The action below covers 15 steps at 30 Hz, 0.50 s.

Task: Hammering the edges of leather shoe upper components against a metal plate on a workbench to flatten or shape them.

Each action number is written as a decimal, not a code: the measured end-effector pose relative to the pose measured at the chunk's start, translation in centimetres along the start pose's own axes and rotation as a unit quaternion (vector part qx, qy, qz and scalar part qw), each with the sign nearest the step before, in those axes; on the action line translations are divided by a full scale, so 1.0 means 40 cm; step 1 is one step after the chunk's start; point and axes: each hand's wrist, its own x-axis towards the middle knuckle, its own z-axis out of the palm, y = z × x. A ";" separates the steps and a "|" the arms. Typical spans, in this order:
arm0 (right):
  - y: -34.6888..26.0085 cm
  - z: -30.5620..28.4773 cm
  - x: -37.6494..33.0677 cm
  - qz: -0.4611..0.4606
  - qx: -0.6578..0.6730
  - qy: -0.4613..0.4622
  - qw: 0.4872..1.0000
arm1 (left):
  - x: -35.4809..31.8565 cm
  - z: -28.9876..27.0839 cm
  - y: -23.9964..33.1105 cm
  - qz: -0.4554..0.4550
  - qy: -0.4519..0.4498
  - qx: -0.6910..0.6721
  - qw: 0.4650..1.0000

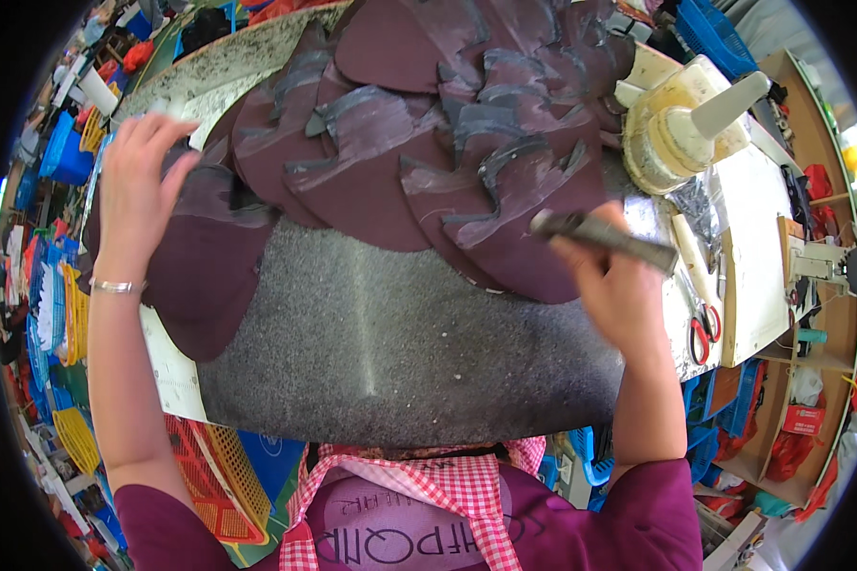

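Observation:
Maroon cut pieces (514, 252) with rounded ends and dark, scuffed, notched edges lie overlapping in a spread across the table. Another group of such maroon pieces (205, 276) lies at the left. Over the far edge of that left group is my left hand (141, 181), thumb apart from its bent fingers; nothing shows clearly in its grasp. My right hand (609, 276) is wrapped round a dark, bar-shaped tool (628, 240), held above the right side of the spread. Motion blurs the tool's left end, so its exact kind does not show.
A dark grey speckled mat (352, 352) covers the near table. At the right stand a yellowish pot (657, 143) with a pale spout and scissors with red handles (702, 333). A wooden shelf (781, 419) holds items farther right. Red and orange baskets (221, 476) stand below at left.

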 end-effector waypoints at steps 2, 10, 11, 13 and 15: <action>0.039 -0.040 0.074 0.038 -0.058 0.045 0.997 | 0.106 0.071 0.100 0.001 0.019 -0.165 0.986; 0.144 -0.012 0.266 -0.014 -0.216 -0.025 0.976 | 0.296 0.302 0.644 0.002 -0.030 -0.389 0.921; 0.134 -0.017 0.266 -0.014 -0.257 -0.067 0.964 | 0.273 0.301 0.655 0.004 -0.018 -0.404 0.915; 0.133 -0.025 0.261 -0.013 -0.258 -0.076 0.963 | 0.222 0.211 0.662 0.119 0.049 -0.394 0.910; 0.141 -0.029 0.262 -0.009 -0.277 -0.085 0.957 | 0.152 0.096 0.655 0.204 0.071 -0.432 0.876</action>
